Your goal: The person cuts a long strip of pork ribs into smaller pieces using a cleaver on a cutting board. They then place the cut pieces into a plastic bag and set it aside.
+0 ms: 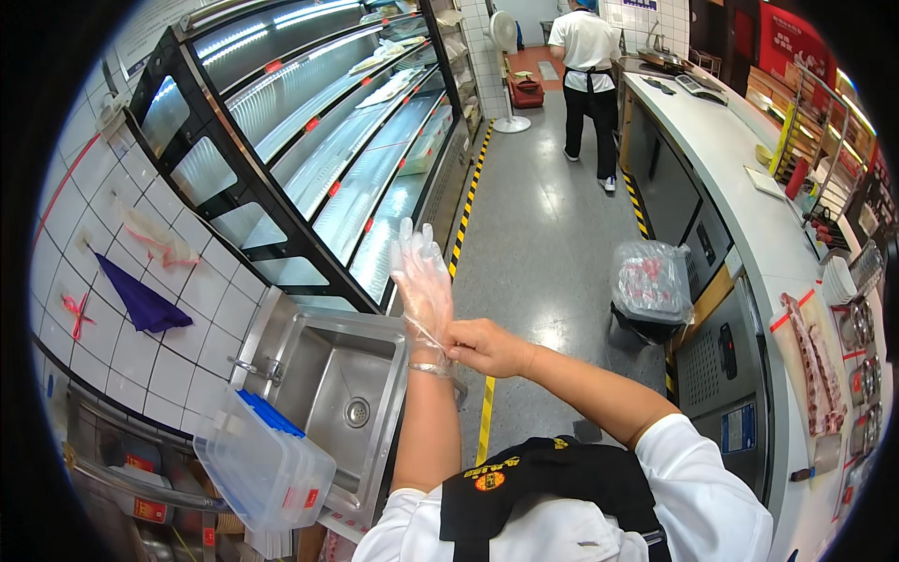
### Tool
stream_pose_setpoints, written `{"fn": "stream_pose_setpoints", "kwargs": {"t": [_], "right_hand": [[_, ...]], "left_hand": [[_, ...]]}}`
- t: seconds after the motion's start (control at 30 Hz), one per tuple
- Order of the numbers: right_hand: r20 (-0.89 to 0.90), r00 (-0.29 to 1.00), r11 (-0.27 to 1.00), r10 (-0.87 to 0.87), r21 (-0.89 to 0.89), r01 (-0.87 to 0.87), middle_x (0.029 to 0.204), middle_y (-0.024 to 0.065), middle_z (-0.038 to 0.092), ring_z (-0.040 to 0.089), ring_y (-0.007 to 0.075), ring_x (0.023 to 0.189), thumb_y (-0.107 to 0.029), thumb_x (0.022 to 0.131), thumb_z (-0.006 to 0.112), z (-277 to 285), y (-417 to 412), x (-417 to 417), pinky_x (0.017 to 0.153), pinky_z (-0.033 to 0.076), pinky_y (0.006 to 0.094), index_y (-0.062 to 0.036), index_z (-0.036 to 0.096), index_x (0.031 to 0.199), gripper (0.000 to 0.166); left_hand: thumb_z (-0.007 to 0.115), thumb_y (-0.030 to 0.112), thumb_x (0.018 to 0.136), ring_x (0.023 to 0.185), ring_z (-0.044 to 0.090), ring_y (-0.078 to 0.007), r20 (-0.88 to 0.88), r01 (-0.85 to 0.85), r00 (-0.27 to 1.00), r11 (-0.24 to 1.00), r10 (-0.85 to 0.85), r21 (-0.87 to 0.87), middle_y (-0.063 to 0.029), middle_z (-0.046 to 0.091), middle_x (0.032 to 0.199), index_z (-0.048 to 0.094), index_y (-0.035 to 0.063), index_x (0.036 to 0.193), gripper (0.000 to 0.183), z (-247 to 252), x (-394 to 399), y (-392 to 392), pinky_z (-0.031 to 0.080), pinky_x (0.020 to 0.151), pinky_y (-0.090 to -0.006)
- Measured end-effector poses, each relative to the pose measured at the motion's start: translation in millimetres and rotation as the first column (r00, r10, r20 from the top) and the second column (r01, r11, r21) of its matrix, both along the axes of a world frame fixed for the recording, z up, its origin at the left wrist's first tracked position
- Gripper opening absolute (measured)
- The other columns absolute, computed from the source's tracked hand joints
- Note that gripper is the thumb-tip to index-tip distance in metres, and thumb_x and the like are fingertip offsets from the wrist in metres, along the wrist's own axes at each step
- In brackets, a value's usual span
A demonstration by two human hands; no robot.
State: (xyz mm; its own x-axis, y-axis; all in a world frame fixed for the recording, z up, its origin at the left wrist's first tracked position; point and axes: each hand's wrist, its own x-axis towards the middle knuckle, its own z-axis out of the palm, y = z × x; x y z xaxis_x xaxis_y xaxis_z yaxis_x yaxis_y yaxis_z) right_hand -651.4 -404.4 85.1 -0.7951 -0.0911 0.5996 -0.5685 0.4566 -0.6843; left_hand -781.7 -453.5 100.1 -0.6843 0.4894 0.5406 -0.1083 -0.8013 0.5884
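Observation:
My left hand (pixel 426 288) is raised with its fingers extended, inside a clear disposable plastic glove (pixel 430 319). A bracelet (pixel 427 367) circles the wrist below it. The bare fingers of my right hand (pixel 484 346) pinch the glove's cuff at the left wrist. Beneath and to the left of my hands is a stainless steel sink (pixel 330 379) with a tap (pixel 263 369) and a round drain. Clear plastic tubs (pixel 274 464), with something blue in them, stand tilted over its near left part.
A lit refrigerated display case (pixel 330 161) lines the left. On the right runs a white counter (pixel 716 140) bearing ribs (pixel 815 372) and a cleaver (pixel 818 460). A lined bin (pixel 650 288) stands beside it. Farther down the aisle are a co-worker (pixel 586 77) and a fan (pixel 506 63).

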Motion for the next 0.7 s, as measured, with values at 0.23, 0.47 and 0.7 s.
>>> {"fn": "stream_pose_setpoints", "kwargs": {"t": [0.23,0.47,0.7], "right_hand": [[0.001,0.998,0.998,0.060,0.026,-0.060,0.077,0.0138,0.052,0.055,0.0320,0.072,-0.009,0.087,0.055,15,-3,3,0.066,0.045,0.0377,-0.0016,0.052,0.086,0.008],[-0.027,0.990,0.990,0.139,0.010,-0.139,0.078,0.0133,0.050,0.052,0.0324,0.070,-0.009,0.087,0.056,28,-20,15,0.065,0.044,0.0370,-0.0027,0.050,0.085,0.009],[0.217,0.964,0.822,0.156,-0.570,-0.005,0.084,0.0080,0.053,0.053,0.0141,0.061,-0.005,0.089,0.055,-7,-19,33,0.059,0.046,0.0292,-0.0028,0.050,0.086,0.007]], "left_hand": [[0.036,0.061,0.094,0.144,0.018,-0.0258,0.021,-0.102,0.994,0.992,0.104,-0.078,-0.0129,0.022,0.155,0.026,0.0065,0.148,0.078,39,-3,-1,0.007,0.117,-0.0431],[0.034,0.045,0.097,0.146,0.014,-0.0237,0.242,-0.129,0.961,0.991,0.132,-0.029,-0.0096,0.024,0.155,0.033,0.0079,0.146,0.061,55,-5,-9,0.001,0.116,-0.0460],[0.050,0.029,0.094,0.140,0.030,-0.0234,-0.784,-0.537,0.606,0.797,0.136,-0.277,-0.0105,0.038,0.149,0.038,0.0040,0.144,0.057,74,31,-4,0.016,0.115,-0.0324]]}}
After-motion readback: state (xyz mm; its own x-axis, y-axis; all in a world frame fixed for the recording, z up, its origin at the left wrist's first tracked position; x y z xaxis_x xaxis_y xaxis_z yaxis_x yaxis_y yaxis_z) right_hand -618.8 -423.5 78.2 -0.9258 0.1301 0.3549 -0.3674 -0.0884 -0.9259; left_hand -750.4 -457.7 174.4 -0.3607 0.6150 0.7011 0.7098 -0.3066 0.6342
